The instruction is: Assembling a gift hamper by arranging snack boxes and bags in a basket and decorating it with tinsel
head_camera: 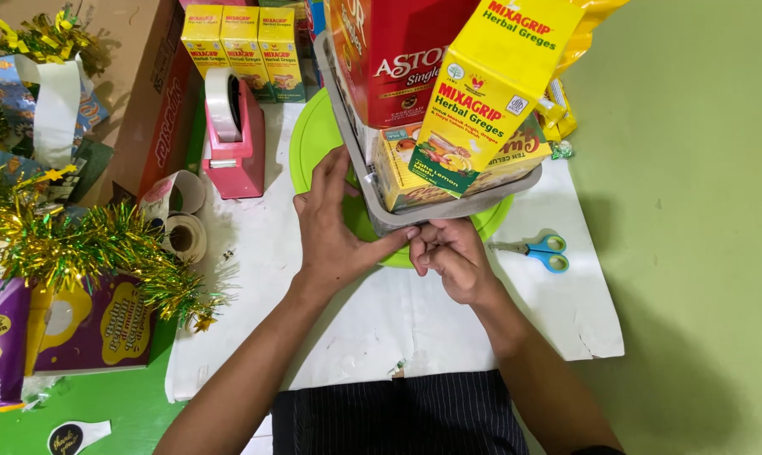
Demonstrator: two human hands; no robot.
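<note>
At the far left, gold and green tinsel (pixel 86 244) sprawls over snack packets, with a brown cardboard box (pixel 136 76) behind it. Just right of the tinsel lie two small rolls of tape (pixel 181 221), and beyond them stands a pink tape dispenser (pixel 233 139) with a white roll on top; three small yellow boxes (pixel 242 46) stand in a row behind it. All this sits around a white sheet of paper (pixel 448 329) spread over the green floor (pixel 693 253). The left hand (pixel 335 223) lies flat and open, palm down, its fingers pressed against the near side of a grey tray (pixel 381 215), the thumb stretched along the tray's lower rim. The tray rests on a round lime-green plate (pixel 309 139) and is packed with a red box (pixel 398 59), a tilted yellow carton (pixel 482 93) and a flat box with fruit pictures (pixel 402 168) beneath them. The right hand (pixel 450 257) is curled close under the tray's front corner, fingertips pinched together right at the rim and touching the left thumb; whether it grips anything small there, I cannot tell. Just right of that hand, blue-handled scissors (pixel 537 250) lie on the paper, apart from both hands.
</note>
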